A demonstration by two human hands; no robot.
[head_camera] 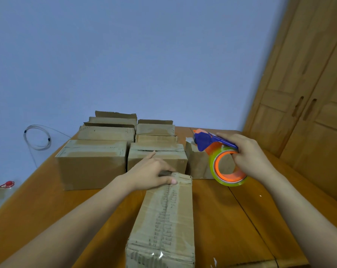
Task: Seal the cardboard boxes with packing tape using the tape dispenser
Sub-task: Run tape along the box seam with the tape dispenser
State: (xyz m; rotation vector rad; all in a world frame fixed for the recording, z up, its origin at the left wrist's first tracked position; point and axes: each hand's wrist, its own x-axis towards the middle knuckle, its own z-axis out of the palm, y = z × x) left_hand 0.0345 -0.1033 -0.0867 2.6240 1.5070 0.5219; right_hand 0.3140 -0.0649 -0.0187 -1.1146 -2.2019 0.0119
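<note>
Left hand [154,172] presses flat, fingers spread, on the long box's [163,219] far end, steadying it; right hand [249,157] grips the tape dispenser [219,151] just beside, seemingly poised to start the strip.

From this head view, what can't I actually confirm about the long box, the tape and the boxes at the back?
- Long box: near end cut off by the bottom edge; far end covered by the left hand.
- Tape dispenser: its blade is turned away and too small to read; the right hand hides the handle.
- Rear boxes: contents and far flaps blocked by the front boxes.
- Clear tape on the seam: only glints show.
</note>
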